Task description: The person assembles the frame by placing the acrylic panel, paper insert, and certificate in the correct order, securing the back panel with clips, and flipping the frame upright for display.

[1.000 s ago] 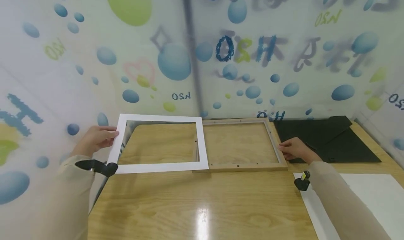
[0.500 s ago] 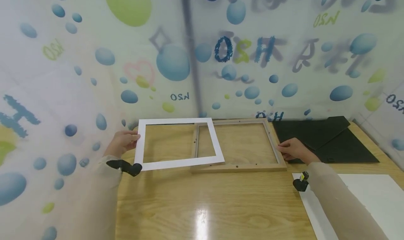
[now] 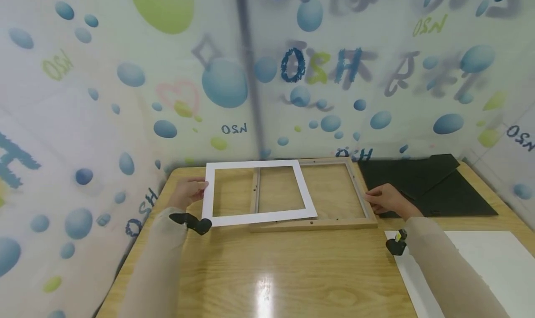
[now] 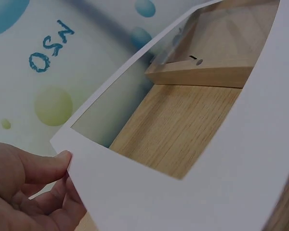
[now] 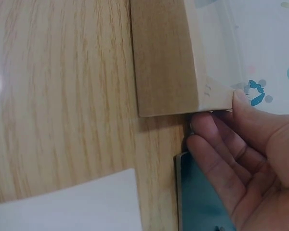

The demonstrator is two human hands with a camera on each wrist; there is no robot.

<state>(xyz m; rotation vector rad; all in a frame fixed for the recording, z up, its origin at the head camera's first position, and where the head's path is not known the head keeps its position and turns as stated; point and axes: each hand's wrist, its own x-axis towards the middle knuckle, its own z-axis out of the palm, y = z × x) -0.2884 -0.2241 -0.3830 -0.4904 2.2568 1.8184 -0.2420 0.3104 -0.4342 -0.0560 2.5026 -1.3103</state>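
My left hand (image 3: 185, 194) pinches the left border of a white picture mat (image 3: 259, 217) between thumb and fingers. The mat is held slightly tilted, its right part overlapping a wooden picture frame (image 3: 342, 223) in the head view. That frame lies on the table, with a clear pane showing inside its rails. At the frame's right side, my right hand (image 3: 388, 200) grips the rail. In the right wrist view, the thumb rests on the top of the frame's wood (image 5: 166, 62) and the other fingers (image 5: 216, 159) curl beside and below it.
A black backing board (image 3: 426, 192) with a flap lies right of the frame, behind my right hand. In front of it is a white sheet (image 3: 489, 257), partly under my right sleeve. A patterned curtain (image 3: 225, 137) hangs behind the wooden table (image 3: 234, 271).
My left hand has carried the mat to the right, so it now overlaps more of the picture frame's left half. The right hand has kept its hold on the frame.
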